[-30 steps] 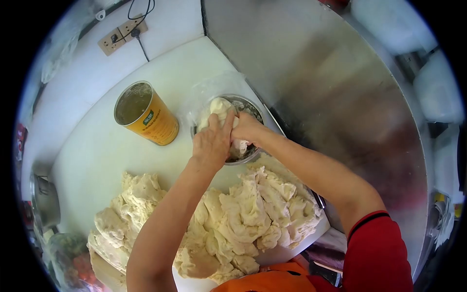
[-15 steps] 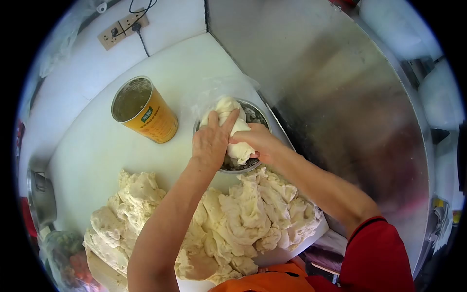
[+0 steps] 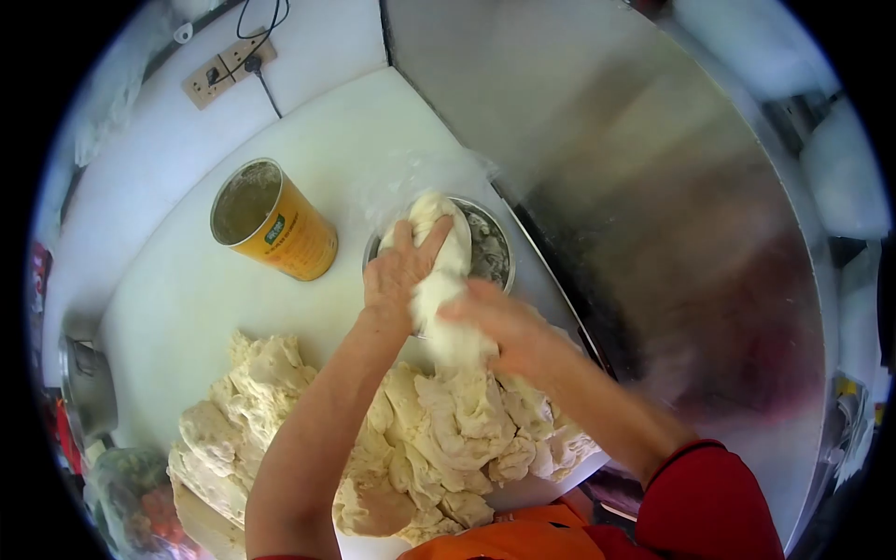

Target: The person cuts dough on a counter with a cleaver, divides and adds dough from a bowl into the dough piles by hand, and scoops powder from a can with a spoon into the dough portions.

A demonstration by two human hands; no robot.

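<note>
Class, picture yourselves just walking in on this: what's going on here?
Someone is working a stretched piece of pale dough with both bare hands at a metal bowl. The left hand has its fingers spread against the dough, over the bowl. The right hand, blurred, is at the dough's near end, which reaches past the bowl's near rim. A big heap of dough lies closer in on the white worktop, and an open-topped yellow canister stands left of the bowl.

An open-topped yellow can (image 3: 297, 238) stands toward the left on the white desk (image 3: 359, 126). On the far wall (image 3: 327, 37), a socket panel (image 3: 198, 90) holds a black plug (image 3: 253, 63); a metal pot (image 3: 91, 392) shows at left.
</note>
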